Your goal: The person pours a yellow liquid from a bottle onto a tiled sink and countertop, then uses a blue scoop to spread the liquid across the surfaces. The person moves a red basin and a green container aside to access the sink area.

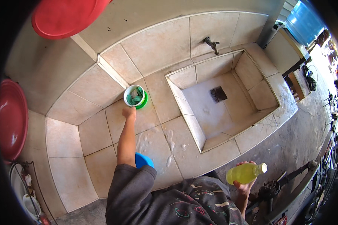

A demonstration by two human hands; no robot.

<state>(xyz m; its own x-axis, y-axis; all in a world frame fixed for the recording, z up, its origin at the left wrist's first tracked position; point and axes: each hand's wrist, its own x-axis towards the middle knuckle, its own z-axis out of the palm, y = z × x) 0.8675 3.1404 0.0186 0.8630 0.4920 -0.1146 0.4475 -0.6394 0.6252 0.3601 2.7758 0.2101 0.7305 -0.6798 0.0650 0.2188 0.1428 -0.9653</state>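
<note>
My left arm reaches far out to the counter's back corner. There my left hand is closed at the near edge of a small white tub; its fingertips are partly hidden. Crumpled green scouring pads lie inside the tub, with something paler among them. A bright green round dish or lid shows under and beside the tub. Low on the right, my right hand is wrapped round a clear bottle of yellow-green liquid. The bottle is tilted on its side, its white cap toward the right.
A tiled sink with a dark square drain is set into the counter, below a wall tap. Wet, sudsy streaks mark the tiles. A blue container is partly behind my left arm. Red basins hang at left.
</note>
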